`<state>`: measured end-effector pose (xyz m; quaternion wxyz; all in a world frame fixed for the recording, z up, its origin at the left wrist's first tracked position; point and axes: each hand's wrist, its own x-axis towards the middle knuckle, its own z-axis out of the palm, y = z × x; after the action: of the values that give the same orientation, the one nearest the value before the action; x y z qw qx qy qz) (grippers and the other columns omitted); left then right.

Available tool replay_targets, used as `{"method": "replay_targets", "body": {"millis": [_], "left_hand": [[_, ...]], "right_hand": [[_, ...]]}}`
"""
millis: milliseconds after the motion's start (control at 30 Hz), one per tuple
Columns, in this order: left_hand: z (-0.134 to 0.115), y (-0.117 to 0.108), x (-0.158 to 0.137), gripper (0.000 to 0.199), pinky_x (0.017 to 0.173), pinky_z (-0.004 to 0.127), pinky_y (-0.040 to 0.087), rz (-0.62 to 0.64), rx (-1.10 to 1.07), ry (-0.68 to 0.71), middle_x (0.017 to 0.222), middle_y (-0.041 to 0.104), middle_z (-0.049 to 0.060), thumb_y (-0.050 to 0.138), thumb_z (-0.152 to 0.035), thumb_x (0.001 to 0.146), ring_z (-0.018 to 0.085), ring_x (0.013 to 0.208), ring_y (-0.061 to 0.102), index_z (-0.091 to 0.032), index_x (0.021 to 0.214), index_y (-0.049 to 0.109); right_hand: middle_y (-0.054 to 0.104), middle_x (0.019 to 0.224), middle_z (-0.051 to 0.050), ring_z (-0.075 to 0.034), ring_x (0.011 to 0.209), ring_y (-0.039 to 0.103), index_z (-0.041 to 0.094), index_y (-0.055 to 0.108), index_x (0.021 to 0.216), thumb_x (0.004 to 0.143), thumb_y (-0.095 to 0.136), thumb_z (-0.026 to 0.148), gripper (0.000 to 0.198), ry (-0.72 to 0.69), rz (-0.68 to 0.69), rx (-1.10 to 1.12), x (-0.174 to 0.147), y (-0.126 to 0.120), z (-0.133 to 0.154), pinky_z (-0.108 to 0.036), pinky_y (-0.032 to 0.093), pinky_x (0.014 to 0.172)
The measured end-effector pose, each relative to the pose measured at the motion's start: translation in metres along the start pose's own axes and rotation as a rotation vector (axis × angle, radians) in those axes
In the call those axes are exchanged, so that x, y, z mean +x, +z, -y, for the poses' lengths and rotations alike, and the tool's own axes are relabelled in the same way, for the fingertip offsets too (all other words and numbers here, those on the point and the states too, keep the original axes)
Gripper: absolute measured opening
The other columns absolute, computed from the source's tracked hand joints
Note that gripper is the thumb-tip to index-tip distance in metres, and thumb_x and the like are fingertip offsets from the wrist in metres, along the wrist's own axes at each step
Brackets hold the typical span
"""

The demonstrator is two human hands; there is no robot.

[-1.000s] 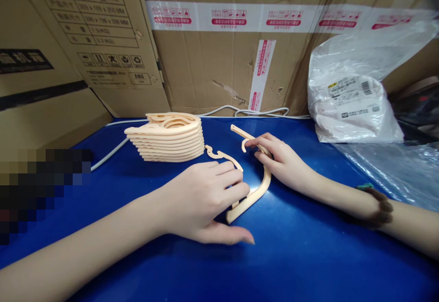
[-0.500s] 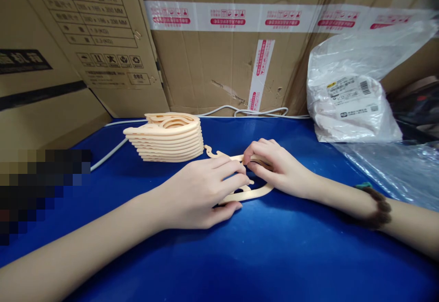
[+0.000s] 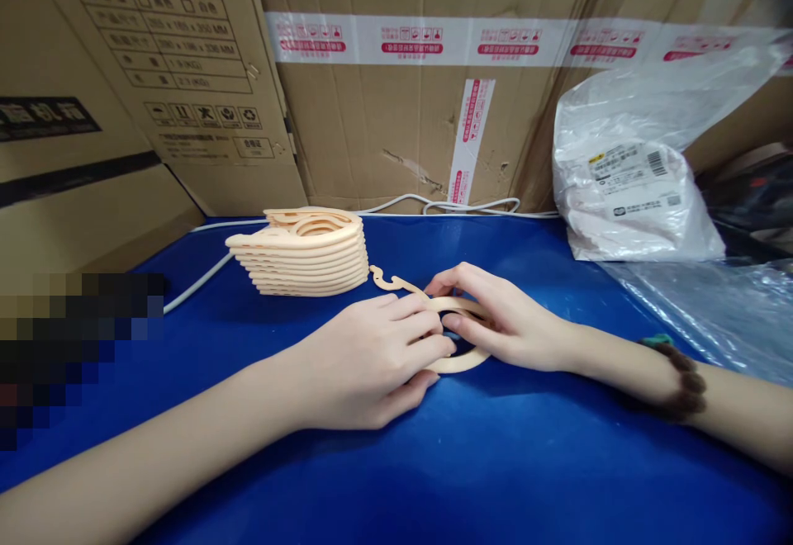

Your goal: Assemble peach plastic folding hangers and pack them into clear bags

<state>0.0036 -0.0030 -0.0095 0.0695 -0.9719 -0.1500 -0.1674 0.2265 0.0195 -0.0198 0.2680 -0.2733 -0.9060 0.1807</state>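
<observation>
A cream plastic folding hanger point(image 3: 462, 364) lies low over the blue tabletop, with both hands on it. Its small hook point(image 3: 385, 280) sticks out to the upper left, past my fingers. My left hand point(image 3: 377, 355) is closed on the hanger's left part, fingers over the top and thumb at the near edge. Curled round the right, curved end is my right hand point(image 3: 501, 318), with thumb and forefinger on the frame. My fingers hide much of the hanger's middle. Behind my left hand, a neat stack of folded cream hangers point(image 3: 303, 260) rests on the table.
Large cardboard boxes point(image 3: 372, 116) stand along the back and left. A white cable point(image 3: 402, 198) runs along the table's back edge. At the right are a white plastic parcel bag point(image 3: 638, 198) and a clear plastic sheet point(image 3: 712, 305). A blurred dark patch covers the left edge.
Both hands have shifted slightly toward me with the hanger. My right fingers have spread further along its far side, and my left fingers reach further over its middle.
</observation>
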Motion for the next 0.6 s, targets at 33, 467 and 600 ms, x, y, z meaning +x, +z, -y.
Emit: {"method": "replay_targets", "body": {"millis": [33,467,600], "left_hand": [[-0.001,0.0,0.0,0.02,0.098,0.036,0.043,-0.001,-0.004,0.005,0.107,0.067,0.009,0.05,-0.019,0.092,0.023,0.105,0.057,-0.014,0.101,0.066],[-0.014,-0.005,0.005,0.023,0.078,0.034,0.046,0.094,-0.076,0.036,0.088,0.065,0.007,0.05,-0.014,0.083,0.022,0.087,0.056,-0.012,0.099,0.066],[-0.015,-0.01,0.006,0.018,0.072,0.033,0.045,0.147,-0.07,0.031,0.09,0.063,0.005,0.049,-0.011,0.08,0.021,0.084,0.054,-0.014,0.092,0.062]], "right_hand": [[0.061,0.106,-0.008,-0.02,0.094,0.055,0.017,0.052,0.114,0.096,0.048,0.031,0.023,0.006,0.0,-0.003,0.0,0.0,0.0,-0.033,0.045,0.081],[0.069,0.113,-0.007,-0.022,0.105,0.057,0.019,0.057,0.122,0.103,0.028,0.038,0.04,0.143,-0.082,-0.144,0.006,0.0,-0.001,-0.044,0.036,0.095],[0.068,0.107,-0.008,-0.024,0.101,0.056,0.016,0.059,0.114,0.098,0.046,0.035,0.028,0.237,-0.183,-0.25,0.006,0.002,-0.005,-0.041,0.04,0.091]]}}
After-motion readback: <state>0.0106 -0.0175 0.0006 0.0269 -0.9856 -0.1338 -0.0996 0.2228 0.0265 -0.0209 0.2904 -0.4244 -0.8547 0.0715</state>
